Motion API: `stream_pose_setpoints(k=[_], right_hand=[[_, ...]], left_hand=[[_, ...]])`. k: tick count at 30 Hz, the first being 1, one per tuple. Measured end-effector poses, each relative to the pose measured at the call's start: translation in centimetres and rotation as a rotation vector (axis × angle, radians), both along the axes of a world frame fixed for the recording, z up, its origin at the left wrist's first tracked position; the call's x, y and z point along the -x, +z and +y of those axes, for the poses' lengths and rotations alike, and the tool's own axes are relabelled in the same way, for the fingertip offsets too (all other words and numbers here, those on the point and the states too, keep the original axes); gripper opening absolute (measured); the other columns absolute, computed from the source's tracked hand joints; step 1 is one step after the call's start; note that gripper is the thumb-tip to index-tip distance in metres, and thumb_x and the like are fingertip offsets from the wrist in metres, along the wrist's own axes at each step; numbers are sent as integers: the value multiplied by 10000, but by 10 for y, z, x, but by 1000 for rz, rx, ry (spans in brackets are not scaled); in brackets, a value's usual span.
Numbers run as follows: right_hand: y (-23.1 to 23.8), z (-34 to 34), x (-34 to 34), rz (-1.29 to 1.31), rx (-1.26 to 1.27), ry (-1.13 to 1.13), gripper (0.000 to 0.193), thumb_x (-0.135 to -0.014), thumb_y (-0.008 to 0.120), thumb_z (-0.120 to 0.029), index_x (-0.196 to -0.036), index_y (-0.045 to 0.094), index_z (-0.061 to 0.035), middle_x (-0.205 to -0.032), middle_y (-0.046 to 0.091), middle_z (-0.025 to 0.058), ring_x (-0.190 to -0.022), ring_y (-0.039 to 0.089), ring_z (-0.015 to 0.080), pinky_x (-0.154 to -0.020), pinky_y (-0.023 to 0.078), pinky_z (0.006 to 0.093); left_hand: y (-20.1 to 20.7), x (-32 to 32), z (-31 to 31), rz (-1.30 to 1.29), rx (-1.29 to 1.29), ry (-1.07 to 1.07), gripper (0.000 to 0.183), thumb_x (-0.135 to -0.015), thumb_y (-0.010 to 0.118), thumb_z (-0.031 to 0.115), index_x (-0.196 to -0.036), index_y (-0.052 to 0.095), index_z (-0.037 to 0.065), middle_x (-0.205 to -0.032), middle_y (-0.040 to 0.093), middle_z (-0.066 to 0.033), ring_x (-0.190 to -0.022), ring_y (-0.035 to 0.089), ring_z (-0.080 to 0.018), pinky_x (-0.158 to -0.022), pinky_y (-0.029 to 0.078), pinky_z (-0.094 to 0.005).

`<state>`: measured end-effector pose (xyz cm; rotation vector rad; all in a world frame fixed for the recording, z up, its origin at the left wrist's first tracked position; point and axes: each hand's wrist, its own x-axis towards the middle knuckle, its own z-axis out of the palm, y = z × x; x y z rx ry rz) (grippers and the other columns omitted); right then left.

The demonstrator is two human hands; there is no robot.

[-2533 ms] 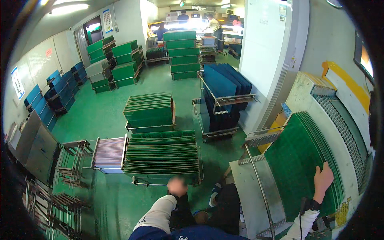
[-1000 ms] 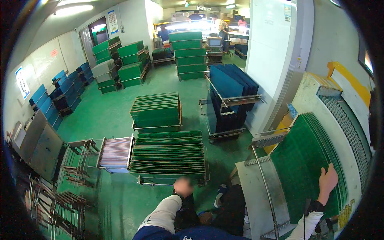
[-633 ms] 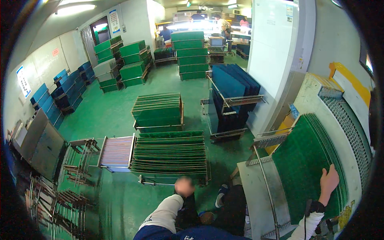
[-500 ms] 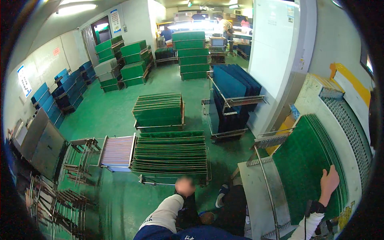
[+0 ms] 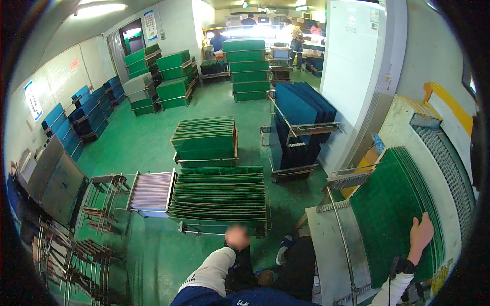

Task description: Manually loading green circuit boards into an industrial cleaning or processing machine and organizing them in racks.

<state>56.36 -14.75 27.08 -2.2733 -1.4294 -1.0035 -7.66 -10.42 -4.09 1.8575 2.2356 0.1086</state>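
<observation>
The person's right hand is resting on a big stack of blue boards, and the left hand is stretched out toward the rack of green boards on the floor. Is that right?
Not quite. The boards under the right hand are green, not blue; the head view shows this. The blue boards stand on a cart farther back. The rest holds: the left hand is stretched out toward the rack of green boards on the floor.

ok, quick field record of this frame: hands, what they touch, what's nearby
left hand: blurred, in the air above the rack of green panels, holding nothing visible
right hand: resting flat on the leaning stack of green boards
grip: none visible on either hand
nearby: blue panel cart, green floor
</observation>
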Motion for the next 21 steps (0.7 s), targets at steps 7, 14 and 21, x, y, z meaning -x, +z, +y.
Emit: stream_pose_setpoints(k=[7, 14, 21], right_hand=[[2, -1, 2, 22, 39, -44, 512, -870, 738, -258, -1277, 611, 25, -975, 692, 225, -882, 666, 403, -762, 517, 491], [8, 1, 11, 82, 75, -70, 504, -879, 727, -257, -1283, 604, 19, -1010, 690, 236, -909, 665, 411, -779, 518, 491], [1, 0, -2, 81, 76, -76, 497, -901, 709, -253, -1314, 588, -3, -1088, 689, 236, -962, 663, 417, -822, 514, 496]], left_hand=[[3, -1, 0, 1, -6, 0, 490, -762, 699, 413, -1185, 684, 166, -1218, 581, -121, -1144, 547, -395, -926, 467, -544], [0, 1, -1, -6, 2, 1, 501, -763, 709, 425, -1188, 681, 161, -1223, 578, -122, -1152, 544, -399, -933, 465, -555], [1, 1, 1, -20, 1, -4, 483, -768, 703, 418, -1169, 684, 148, -1219, 579, -130, -1138, 547, -409, -907, 465, -558]])
